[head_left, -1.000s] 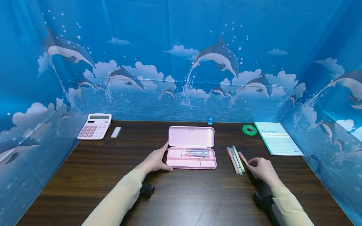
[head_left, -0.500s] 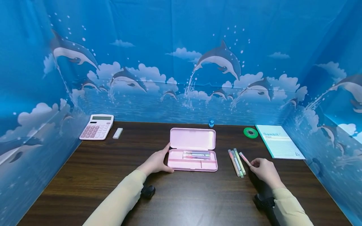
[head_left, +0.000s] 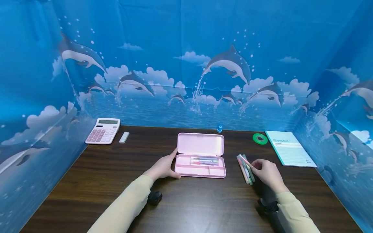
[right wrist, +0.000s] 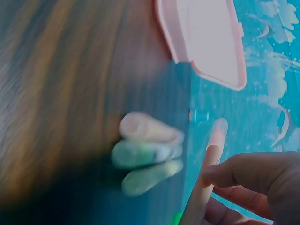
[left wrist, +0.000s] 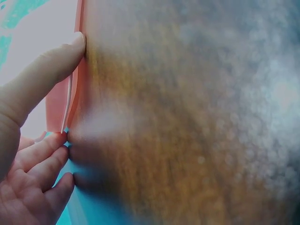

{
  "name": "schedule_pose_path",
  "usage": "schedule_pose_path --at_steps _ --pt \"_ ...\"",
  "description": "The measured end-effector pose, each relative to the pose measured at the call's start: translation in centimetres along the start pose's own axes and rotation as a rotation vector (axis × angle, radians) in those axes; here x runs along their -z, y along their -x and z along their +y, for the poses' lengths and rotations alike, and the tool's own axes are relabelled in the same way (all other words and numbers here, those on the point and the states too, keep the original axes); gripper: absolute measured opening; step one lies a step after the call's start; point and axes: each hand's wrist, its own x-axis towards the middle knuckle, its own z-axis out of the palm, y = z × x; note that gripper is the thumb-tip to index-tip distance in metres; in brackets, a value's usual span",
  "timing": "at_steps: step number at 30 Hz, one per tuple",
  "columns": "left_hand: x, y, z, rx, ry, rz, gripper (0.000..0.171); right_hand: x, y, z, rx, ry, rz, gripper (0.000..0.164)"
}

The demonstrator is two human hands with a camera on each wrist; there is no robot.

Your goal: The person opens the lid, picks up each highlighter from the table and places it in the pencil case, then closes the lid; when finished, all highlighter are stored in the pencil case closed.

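My left hand (head_left: 163, 165) grips the left side of an open pink pencil case (head_left: 201, 174). Its thumb lies on the case's front edge in the left wrist view, and the other fingers touch the side. Several slim pens (head_left: 204, 160) lie in the case's back compartment. Between thumb and fingers my right hand (head_left: 266, 173) pinches a marker pen (right wrist: 205, 176) with a clear cap and a pinkish-orange end. That marker is above three others lying side by side on the table: an orange one (right wrist: 147, 129), a green one (right wrist: 136, 154) and a pale green one (right wrist: 150, 178).
A calculator (head_left: 103, 131) and a white eraser (head_left: 124, 137) lie at the back left. Behind the case stands a small blue object (head_left: 219, 128). A green tape roll (head_left: 260, 138) and a notepad (head_left: 288, 149) lie at the back right. Dolphin-print curtain (head_left: 180, 64) encloses the table.
My right hand has lifted its marker from beside the others and brought it left, over them. The left hand stays on the pencil case. The head view has shifted slightly.
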Motion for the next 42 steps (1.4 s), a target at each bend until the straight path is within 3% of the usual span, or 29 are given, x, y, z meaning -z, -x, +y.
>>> schedule_pose_path --at_steps 7,20,32,42 --pt "0.2 0.0 0.2 -0.013 0.006 -0.001 0.122 -0.9 -0.6 -2.4 0.050 -0.007 -0.013 0.012" --pt "-0.5 0.3 -0.1 -0.001 0.027 -0.008 0.122 -4.4 -1.0 -6.5 0.150 0.028 -0.031 0.010" --pt "0.4 0.2 0.2 -0.007 0.024 0.009 0.121 -5.8 -1.9 -11.1 0.270 0.011 -0.063 0.006" --pt "0.3 0.3 0.3 -0.007 0.018 -0.001 0.120 -8.1 -1.5 -13.4 0.346 -0.021 -0.067 0.005"
